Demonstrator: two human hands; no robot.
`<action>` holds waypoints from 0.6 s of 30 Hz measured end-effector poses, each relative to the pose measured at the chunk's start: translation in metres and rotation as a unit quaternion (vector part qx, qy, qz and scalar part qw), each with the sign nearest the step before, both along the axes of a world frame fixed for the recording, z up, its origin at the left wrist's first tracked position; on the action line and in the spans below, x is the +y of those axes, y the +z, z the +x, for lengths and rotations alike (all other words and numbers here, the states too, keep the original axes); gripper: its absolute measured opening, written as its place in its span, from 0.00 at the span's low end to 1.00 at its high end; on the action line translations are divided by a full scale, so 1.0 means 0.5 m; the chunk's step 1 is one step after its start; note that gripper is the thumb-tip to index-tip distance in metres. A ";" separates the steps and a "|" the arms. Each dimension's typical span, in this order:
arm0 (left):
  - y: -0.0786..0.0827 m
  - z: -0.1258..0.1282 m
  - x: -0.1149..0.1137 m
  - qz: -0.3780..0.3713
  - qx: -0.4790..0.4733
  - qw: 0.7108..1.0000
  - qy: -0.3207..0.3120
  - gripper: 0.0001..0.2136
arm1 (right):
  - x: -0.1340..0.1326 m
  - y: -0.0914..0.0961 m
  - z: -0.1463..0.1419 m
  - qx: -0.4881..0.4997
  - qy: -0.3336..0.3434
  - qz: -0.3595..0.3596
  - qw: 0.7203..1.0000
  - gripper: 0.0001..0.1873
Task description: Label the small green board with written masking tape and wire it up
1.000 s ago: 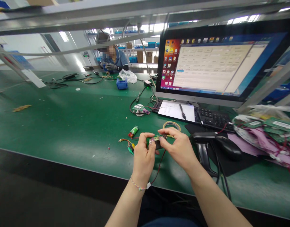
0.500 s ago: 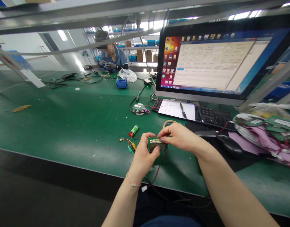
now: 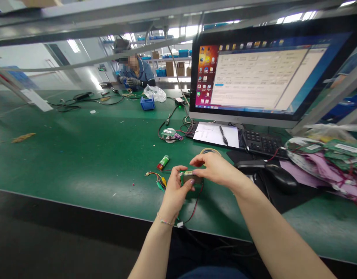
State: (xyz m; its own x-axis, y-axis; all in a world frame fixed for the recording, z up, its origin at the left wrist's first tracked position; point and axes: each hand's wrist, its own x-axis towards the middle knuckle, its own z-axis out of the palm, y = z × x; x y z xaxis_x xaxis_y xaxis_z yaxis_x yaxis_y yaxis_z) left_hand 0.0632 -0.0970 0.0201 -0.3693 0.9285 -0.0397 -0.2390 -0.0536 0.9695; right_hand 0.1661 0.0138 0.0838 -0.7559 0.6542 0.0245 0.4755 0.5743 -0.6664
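Both hands meet over the green bench near its front edge. My left hand [image 3: 174,192] grips a small green circuit board module [image 3: 188,178] from below, thumb on its front. My right hand [image 3: 214,169] lies over the module's right end, fingers curled on its top. A red and black wire [image 3: 193,207] hangs from the module down to a white plug [image 3: 180,224] by my left wrist. Just left of the hands lie small clip leads [image 3: 157,179] in yellow, red and green.
A red and green cylinder [image 3: 163,162] lies behind the clips. A monitor [image 3: 266,73], keyboard [image 3: 261,142], paper with pen [image 3: 216,134], mouse [image 3: 279,176] and a handheld scanner [image 3: 250,166] stand to the right. Piled circuit boards [image 3: 332,159] fill the far right. Another person [image 3: 134,71] works at the far end.
Both hands have lowered slightly toward the bench with the module. My right hand has shifted from pinching its top to lying over its right end.
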 end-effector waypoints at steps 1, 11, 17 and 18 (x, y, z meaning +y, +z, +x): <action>-0.004 -0.003 0.001 0.004 -0.015 1.000 0.009 0.17 | 0.006 -0.007 0.007 0.033 -0.017 -0.021 0.999 0.13; -0.017 -0.004 0.007 0.016 -0.081 0.997 0.005 0.25 | -0.048 -0.121 0.028 0.199 -0.050 -0.351 0.914 0.18; -0.037 -0.004 0.014 -0.070 -0.044 0.994 0.067 0.19 | -0.078 -0.158 0.016 0.242 -0.076 -0.362 0.897 0.13; -0.041 -0.005 0.016 -0.075 -0.037 0.994 0.074 0.19 | -0.081 -0.162 0.016 0.240 -0.077 -0.349 0.902 0.12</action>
